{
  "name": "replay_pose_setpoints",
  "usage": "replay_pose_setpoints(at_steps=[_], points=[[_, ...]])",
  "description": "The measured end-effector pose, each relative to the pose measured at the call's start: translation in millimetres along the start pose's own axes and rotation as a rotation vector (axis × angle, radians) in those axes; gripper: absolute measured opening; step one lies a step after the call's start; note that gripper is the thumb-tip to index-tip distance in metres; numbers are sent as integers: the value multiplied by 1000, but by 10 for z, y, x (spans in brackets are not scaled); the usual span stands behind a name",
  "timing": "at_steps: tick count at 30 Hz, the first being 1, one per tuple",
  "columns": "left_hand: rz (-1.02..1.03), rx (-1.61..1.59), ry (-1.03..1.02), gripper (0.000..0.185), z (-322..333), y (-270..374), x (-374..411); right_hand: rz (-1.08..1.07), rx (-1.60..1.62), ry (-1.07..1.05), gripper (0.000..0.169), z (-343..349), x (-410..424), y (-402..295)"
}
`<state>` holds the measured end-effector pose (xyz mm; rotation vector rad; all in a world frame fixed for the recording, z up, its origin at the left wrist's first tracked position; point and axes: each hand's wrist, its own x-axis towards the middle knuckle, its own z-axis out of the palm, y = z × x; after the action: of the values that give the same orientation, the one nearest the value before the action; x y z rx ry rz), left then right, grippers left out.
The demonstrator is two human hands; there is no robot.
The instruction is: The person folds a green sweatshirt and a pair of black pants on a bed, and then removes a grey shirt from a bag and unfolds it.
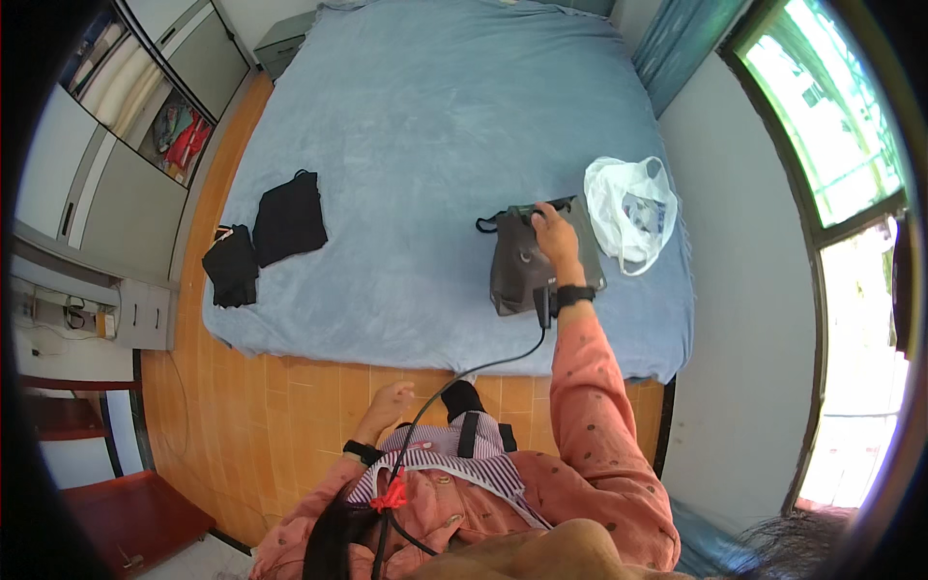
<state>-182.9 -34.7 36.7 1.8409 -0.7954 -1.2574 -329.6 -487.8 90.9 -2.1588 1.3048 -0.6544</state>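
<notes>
My right hand [557,235] is on the top edge of a grey translucent bag [516,270], its fingers curled over the dark rim. The bag lies on a blue bed cover [435,159] and has a black strap loop at its left. Just right of it sits a white plastic bag [627,217] with something blue and white showing through. My left hand [391,402] hangs in front of my waist, with loosely bent fingers and nothing visible in it. Two folded black garments, a larger one [291,221] and a smaller one [233,268], lie on the bed's left side.
A black cable [493,362] runs from my right wrist to my chest. A wardrobe [134,196] with an open section stands at the left, above a wooden floor [304,406]. A dark red chair [134,518] is at lower left. The wall [747,290] and window bound the right.
</notes>
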Motion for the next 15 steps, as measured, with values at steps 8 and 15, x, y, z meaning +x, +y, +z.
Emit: replay_pose_setpoints(at_steps=[8,15], points=[[-100,-186,-160,36,286,707,1089,177,-346,-71,38,-287,-385,-173],[101,139,-200,69,848,1857,2251,587,-17,57,22,-349,-2105,112]])
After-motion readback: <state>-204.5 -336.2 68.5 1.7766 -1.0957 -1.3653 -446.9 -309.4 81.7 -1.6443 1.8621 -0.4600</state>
